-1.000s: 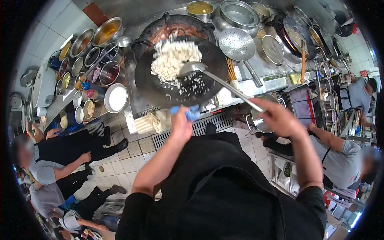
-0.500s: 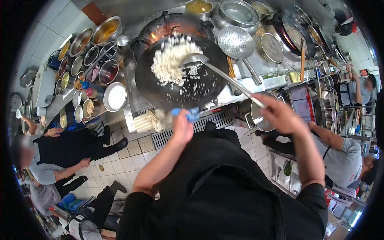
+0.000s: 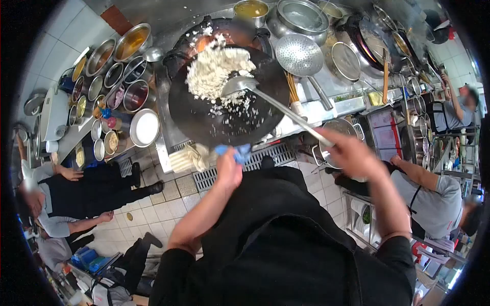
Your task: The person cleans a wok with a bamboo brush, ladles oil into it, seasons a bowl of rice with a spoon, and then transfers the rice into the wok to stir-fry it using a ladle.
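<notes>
A dark wok (image 3: pixel 204 125) tilts over the burner, holding a mass of white rice-like food (image 3: pixel 219 66). Bits of that food hang in the air above its far rim. My left hand (image 3: pixel 229 167) is closed around a blue cloth (image 3: pixel 235 153) at the wok's near edge; whether a handle lies under the cloth is hidden. Slightly blurred, my right hand (image 3: pixel 352 155) is wrapped round the end of a long-handled metal ladle (image 3: pixel 286 109). The ladle's bowl (image 3: pixel 240 85) rests against the near side of the food.
Steel bowls of ingredients, including a white one (image 3: pixel 144 127), crowd the left counter. A perforated strainer (image 3: pixel 299 55) and a mesh strainer (image 3: pixel 347 61) lie right of the wok. A folded cloth (image 3: pixel 189 158) hangs at the stove edge. Co-workers stand at left and right.
The wok and my left hand have come slightly nearer to me. The ladle bowl has shifted a little left and closer. The food has slid towards the far rim, with pieces thrown up there.
</notes>
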A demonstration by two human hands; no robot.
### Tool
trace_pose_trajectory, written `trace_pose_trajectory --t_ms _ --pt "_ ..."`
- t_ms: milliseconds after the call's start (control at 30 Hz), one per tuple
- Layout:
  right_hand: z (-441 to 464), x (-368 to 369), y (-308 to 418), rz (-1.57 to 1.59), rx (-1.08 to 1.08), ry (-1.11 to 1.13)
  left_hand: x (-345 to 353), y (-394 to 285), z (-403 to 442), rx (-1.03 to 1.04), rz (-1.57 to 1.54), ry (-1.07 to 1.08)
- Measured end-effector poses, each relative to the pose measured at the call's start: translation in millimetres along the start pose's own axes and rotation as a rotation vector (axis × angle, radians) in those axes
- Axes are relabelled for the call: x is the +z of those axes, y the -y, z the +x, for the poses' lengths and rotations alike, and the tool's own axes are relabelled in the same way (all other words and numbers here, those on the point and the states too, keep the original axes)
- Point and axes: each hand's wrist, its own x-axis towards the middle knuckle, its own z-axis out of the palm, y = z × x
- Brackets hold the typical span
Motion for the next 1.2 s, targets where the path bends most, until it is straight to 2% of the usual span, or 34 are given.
trace_pose_trajectory --t_ms 33,67,100,133,200,267,300,333,400,433,467,500,533,567,633,700,767,800,833,867,900,967,1033,1133,1167,1200 --pt "0 -27 5 -0.02 -0.076 0.049 13 -18 13 -0.002 0.002 0.003" --pt "10 -43 26 -0.096 -0.013 0.111 37 -40 25 0.003 -0.046 -0.062" --pt "25 -56 41 -0.176 0.049 0.171 39 -51 50 0.0 -0.052 0.015" --pt "65 -36 -5 -0.232 -0.36 -0.044 51 -58 66 0.006 -0.045 -0.019" --pt "117 3 -2 -0.181 -0.089 -0.055 57 -56 83 0.0 -0.024 -0.055" --pt "133 68 -10 -0.163 -0.135 -0.21 34 -29 100 -0.009 0.021 -0.023" --pt "118 83 -4 -0.184 -0.044 -0.171 20 -11 92 -0.019 0.032 0.02" --pt "103 93 -10 -0.184 -0.052 -0.209 8 5 72 0.001 0.106 0.023" --pt "63 88 -38 -0.135 -0.201 -0.319 -11 24 30 0.031 0.113 0.063" --pt "34 58 -23 -0.045 -0.114 -0.232 1 21 9 0.139 -0.079 0.015" --pt "16 26 -16 -0.101 -0.014 -0.11 -9 23 17 0.123 -0.042 0.019" --pt "6 -4 -5 -0.063 -0.027 -0.033 -17 22 28 0.106 -0.004 0.022" --pt "3 -36 21 -0.065 0.034 0.094 6 -5 32 0.096 -0.013 0.032" --pt "15 -44 14 -0.142 -0.053 0.087 36 -32 37 0.002 -0.048 -0.066" --pt "70 -28 -13 -0.269 -0.387 -0.125 52 -48 79 0.044 -0.066 -0.009" --pt "109 10 12 -0.217 0.031 -0.088 56 -46 96 -0.003 -0.045 -0.069" --pt "130 74 -13 -0.205 -0.089 -0.191 24 -10 107 0.007 0.036 -0.032" --pt "113 85 -10 -0.095 -0.106 -0.242 8 7 100 0.018 0.117 -0.001" --pt "94 93 -6 0.012 -0.129 -0.291 16 0 54 0.021 0.145 0.006" --pt "72 92 -5 0.243 -0.11 -0.256 12 6 33 0.101 0.05 -0.012" --pt "51 79 -6 0.472 -0.082 -0.209 8 11 24 0.174 -0.049 -0.037" --pt "9 35 25 0.72 0.226 -0.076 -25 16 46 0.109 0.02 0.011" --pt "4 12 9 1.03 -0.036 0.079 -12 -8 63 0.125 -0.016 0.043" --pt "47 6 37 1.377 -0.468 0.129 20 -34 83 0.052 -0.079 -0.022" --pt "62 2 45 1.358 -0.503 0.07 24 -35 89 0.057 -0.07 -0.021" --pt "77 -5 48 1.212 -0.559 0.024 28 -37 95 0.067 -0.063 -0.021"
